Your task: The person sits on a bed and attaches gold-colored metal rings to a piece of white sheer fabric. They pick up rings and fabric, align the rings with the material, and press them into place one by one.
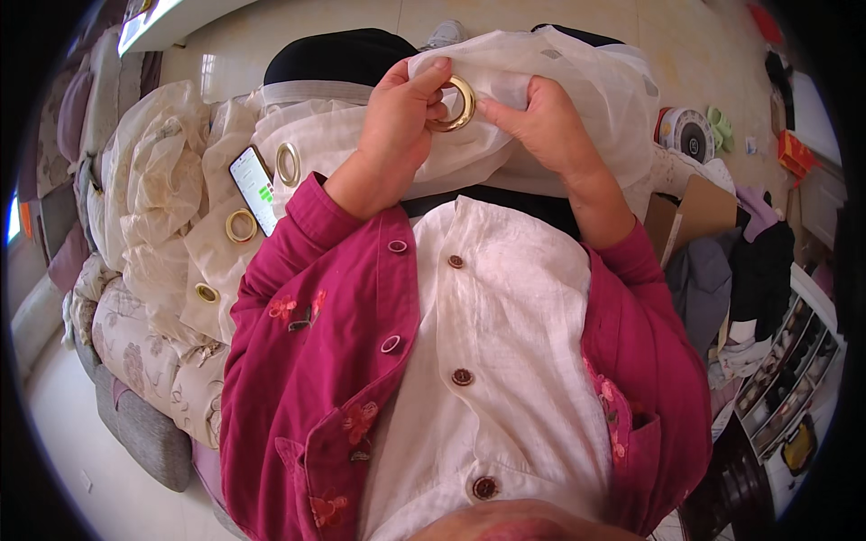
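A gold curtain eyelet ring (467,111) is gripped by the fingers of my left hand (399,135), together with the edge of a sheer white curtain (582,88). My right hand (551,128) pinches the same fabric just right of the ring, thumb pointing toward it. Whether the ring is fastened to the cloth cannot be made out. The curtain spreads across my lap. To the left, a second eyelet ring (288,164) lies on the pale fabric, with another gold ring (241,225) and a smaller-looking ring (207,292) nearer me.
A smartphone (252,181) with its screen lit lies beside the loose rings. Bunched sheer fabric (159,176) covers the flowered sofa seat (128,324) at left. On the right are an open cardboard box (707,203), dark clothes (761,277) and a round container (687,135) on the floor.
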A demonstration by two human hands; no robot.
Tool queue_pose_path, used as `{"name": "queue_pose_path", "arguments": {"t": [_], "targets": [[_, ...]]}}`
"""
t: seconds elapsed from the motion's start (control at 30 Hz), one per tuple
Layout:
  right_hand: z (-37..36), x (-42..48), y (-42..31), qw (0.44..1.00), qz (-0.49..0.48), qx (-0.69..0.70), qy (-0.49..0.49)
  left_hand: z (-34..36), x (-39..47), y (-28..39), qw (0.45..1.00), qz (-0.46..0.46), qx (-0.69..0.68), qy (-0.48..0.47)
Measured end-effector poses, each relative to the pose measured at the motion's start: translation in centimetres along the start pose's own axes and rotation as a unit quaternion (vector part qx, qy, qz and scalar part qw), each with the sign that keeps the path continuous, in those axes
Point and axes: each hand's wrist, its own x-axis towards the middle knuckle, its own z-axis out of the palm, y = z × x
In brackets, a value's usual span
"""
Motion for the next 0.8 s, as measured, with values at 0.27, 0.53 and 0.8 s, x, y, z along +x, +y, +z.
{"name": "queue_pose_path", "arguments": {"t": [0.27,0.53,0.8], "targets": [[-0.9,0.4,0.6,0.997,0.029,0.034,-0.066,0.8,-0.2,0.7,0.999,0.048,0.024,0.01],[-4.0,-2.3,-7.5,0.966,-0.106,-0.201,0.122,0.6,0.0,2.4,0.982,0.075,0.168,-0.051],[-3.9,4.5,-10.4,0.949,-0.109,-0.264,-0.135,2.1,-0.3,5.2,0.968,0.114,0.204,-0.097]]}}
